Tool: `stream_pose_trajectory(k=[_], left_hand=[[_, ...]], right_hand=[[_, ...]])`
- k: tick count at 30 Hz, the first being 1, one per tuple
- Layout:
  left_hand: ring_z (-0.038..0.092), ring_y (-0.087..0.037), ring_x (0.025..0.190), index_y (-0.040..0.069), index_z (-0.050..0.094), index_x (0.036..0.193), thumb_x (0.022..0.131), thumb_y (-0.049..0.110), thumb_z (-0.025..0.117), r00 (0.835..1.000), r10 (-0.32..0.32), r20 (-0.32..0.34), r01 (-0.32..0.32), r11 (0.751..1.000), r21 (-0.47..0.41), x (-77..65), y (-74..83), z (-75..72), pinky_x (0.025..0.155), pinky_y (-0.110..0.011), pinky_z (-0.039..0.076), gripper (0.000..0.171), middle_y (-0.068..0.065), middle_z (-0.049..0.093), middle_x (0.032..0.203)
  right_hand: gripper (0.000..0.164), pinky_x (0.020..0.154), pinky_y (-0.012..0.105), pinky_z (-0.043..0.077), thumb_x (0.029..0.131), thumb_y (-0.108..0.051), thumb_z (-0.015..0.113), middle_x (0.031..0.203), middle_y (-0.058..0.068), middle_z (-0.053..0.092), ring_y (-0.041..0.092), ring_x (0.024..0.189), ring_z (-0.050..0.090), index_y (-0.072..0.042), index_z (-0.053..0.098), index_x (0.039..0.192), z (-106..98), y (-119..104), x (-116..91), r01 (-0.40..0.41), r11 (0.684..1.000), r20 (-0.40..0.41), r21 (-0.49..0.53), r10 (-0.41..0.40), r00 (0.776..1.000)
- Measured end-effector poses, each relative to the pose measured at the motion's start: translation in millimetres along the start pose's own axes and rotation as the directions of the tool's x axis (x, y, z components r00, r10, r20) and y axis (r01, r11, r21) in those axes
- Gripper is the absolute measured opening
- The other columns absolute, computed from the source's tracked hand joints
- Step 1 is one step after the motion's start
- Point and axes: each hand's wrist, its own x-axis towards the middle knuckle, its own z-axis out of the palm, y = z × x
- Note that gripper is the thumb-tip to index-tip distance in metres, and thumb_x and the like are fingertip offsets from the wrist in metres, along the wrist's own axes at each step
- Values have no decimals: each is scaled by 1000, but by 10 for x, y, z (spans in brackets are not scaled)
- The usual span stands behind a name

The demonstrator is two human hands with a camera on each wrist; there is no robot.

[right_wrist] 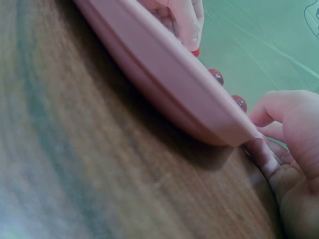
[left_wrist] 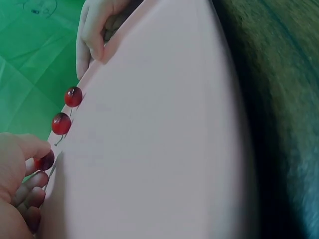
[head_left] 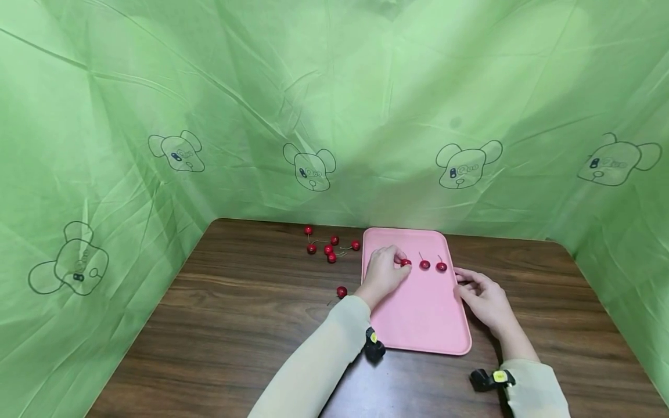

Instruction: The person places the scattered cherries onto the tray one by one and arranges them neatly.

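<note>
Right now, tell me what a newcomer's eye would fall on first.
Probably the pink tray on the dark wooden table: the left hand pinches a red cherry there, in line with two more cherries, while the right hand touches the tray's right edge. Next might come the loose cherries left of the tray and the bright green backdrop behind the table.

The pink tray [head_left: 418,319] has rounded corners. On its far half, two stemmed red cherries [head_left: 425,265] lie right of a pinched third cherry [head_left: 406,263]; seven loose cherries [head_left: 328,249] lie left of the tray.
</note>
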Motion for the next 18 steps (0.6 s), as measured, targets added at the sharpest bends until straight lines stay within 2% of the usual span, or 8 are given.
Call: stream_pose_trajectory(k=[11,18], left_hand=[[62,-16,102,12,75,105,96,22,84,1000,-14,5,14,1000,-2,1,-30,0,105,-34,46,16,0,73,103],[60,-14,100,12,75,107,94,23,85,999,-30,10,30,999,-23,3,-30,11,97,-31,48,19,0,73,103]], right_hand=[[42,74,17,52,103,-12,72,123,20,74,2,88,64,-1,68,144,8,9,17,31,999,-18,16,-31,999],[42,74,16,52,102,-11,72,122,20,74,2,88,64,0,68,143,9,27,10,38,999,-25,24,-38,999]])
